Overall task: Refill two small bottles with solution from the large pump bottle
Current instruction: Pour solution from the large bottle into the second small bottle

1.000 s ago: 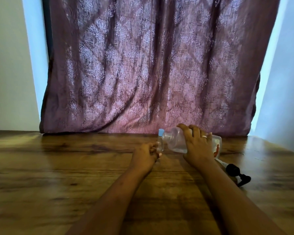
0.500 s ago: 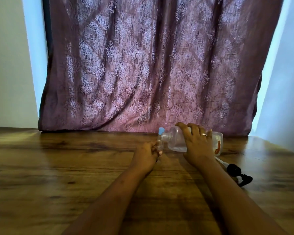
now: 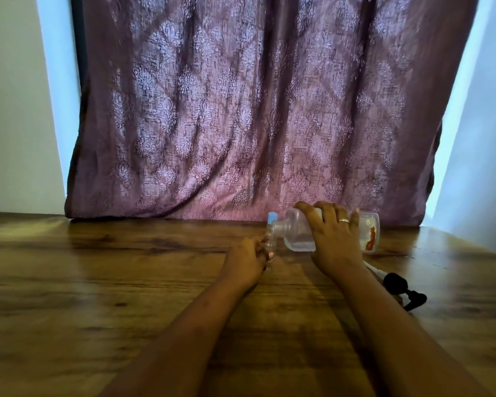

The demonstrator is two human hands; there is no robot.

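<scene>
Backdrop: mauve patterned curtain (image 3: 255, 110) hanging down to the far edge of the surface, with pale walls on both sides.
Surface: dark brown wood-grain worktop (image 3: 98, 282), with both bare forearms reaching across it.
Left hand (image 3: 248, 257): fingers curled round a small clear bottle (image 3: 270, 245), gripping it upright on the worktop with its mouth uppermost.
Right hand (image 3: 335, 242): clasped over the top of a large clear plastic bottle (image 3: 298, 233), fingers wrapped over its body; a pale ring (image 3: 343, 220) sits on one finger.
Large bottle position: tipped almost onto its side above the worktop, open neck pointing left and down, just over the mouth of the small clear bottle. I cannot tell whether neck and mouth touch.
Contents: clear liquid lies along the lower side of the large bottle.
Label: white panel with orange-red print (image 3: 370, 240) near the large bottle's base; the writing is too blurred to read, and no brand can be made out.
Second small bottle: a blue-capped small bottle (image 3: 273, 217) stands just behind the large bottle's neck, its body mostly hidden.
Pump: black pump head (image 3: 398, 285) with a white dip tube lies on the worktop beside the right wrist, apart from the large bottle.
</scene>
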